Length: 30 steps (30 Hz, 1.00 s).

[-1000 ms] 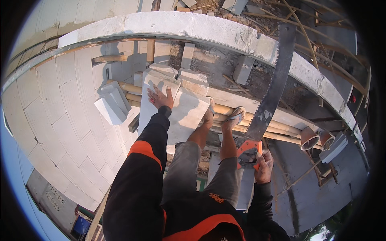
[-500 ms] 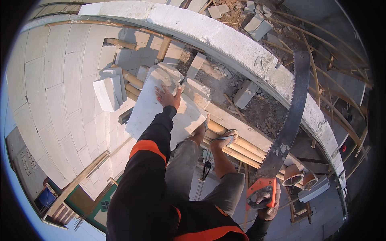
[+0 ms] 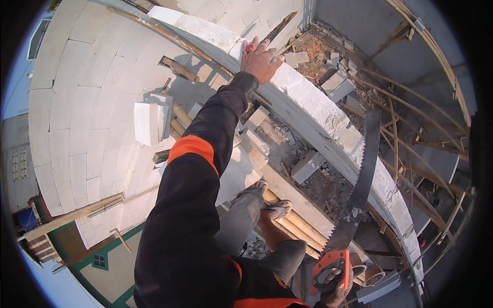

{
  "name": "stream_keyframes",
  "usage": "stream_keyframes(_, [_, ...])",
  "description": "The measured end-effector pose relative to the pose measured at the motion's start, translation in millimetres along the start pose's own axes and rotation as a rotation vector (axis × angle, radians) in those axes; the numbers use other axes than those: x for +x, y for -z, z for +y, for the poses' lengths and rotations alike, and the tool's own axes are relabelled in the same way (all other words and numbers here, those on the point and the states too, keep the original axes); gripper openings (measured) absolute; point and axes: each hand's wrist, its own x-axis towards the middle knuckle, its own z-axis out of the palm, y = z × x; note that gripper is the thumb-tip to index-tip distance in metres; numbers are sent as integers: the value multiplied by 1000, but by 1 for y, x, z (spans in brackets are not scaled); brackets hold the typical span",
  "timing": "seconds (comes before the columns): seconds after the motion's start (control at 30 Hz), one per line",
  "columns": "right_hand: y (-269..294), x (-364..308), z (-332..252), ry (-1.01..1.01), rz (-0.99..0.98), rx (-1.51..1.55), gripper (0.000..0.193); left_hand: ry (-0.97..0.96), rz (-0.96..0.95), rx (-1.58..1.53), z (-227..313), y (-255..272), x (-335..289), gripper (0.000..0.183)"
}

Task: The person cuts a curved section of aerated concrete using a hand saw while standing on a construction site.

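My left hand [image 3: 261, 61] lies with fingers spread on the top of a long white wall edge [image 3: 303, 90]. A ring with a red stone is on one of its fingers. Lower right, my right hand [image 3: 336, 293] is wrapped round the orange handle of a handsaw [image 3: 359, 190]. The long toothed blade points up and away, passing over the wall edge, its teeth facing left. Partly behind my left arm, a pale slab [image 3: 237, 172] lies near my feet.
My sandalled feet [image 3: 277, 209] stand by bamboo poles [image 3: 295, 231]. White blocks [image 3: 149, 123] are stacked at left, with another block [image 3: 308, 167] among rubble. Bamboo sticks [image 3: 411, 102] and broken blocks [image 3: 336, 84] lie beyond the wall edge. Buckets [image 3: 374, 277] stand lower right.
My left hand has left the pale slab and moved up and right onto the wall edge. The saw stays in my right hand, slightly lower in view. The view has shifted.
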Motion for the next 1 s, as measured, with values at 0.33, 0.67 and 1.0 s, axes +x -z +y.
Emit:
stream_keyframes(0.33, [40,49,51,58,193,-19,23,-38,64,-47,5,5,-2,46])
stream_keyframes(0.67, [133,115,148,158,366,236,10,-63,71,19,5,0,2,48])
stream_keyframes(1.0, [157,83,183,375,433,-72,38,-225,132,340,-27,-35,11,27])
